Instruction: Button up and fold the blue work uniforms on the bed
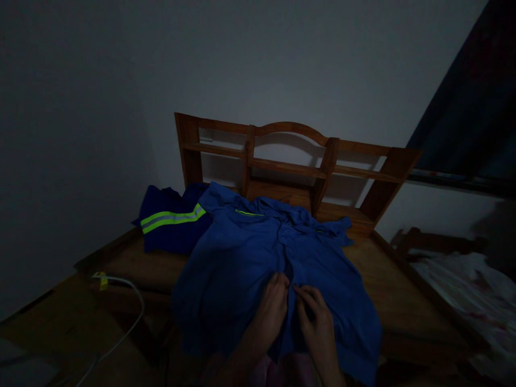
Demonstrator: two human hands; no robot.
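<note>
A blue short-sleeved shirt (237, 252) with thin yellow-green trim on its chest is spread over the wooden desk, its collar toward the back and its hem hanging over the front edge. Down its middle runs the front opening. My left hand (275, 298) is closed on the left edge of that opening. Just to the right, my right hand (316, 314) pinches the other edge with thumb and fingers. A small gap separates the two hands. Any button between the fingertips is too dark and small to make out.
Darker blue clothing (173, 220) with a reflective yellow-green stripe lies at the desk's back left. Behind stands a wooden shelf unit (290, 169) against the wall. A white cable (139, 298) hangs off the left corner of the desk (397, 279). Whitish fabric (471, 285) lies at right.
</note>
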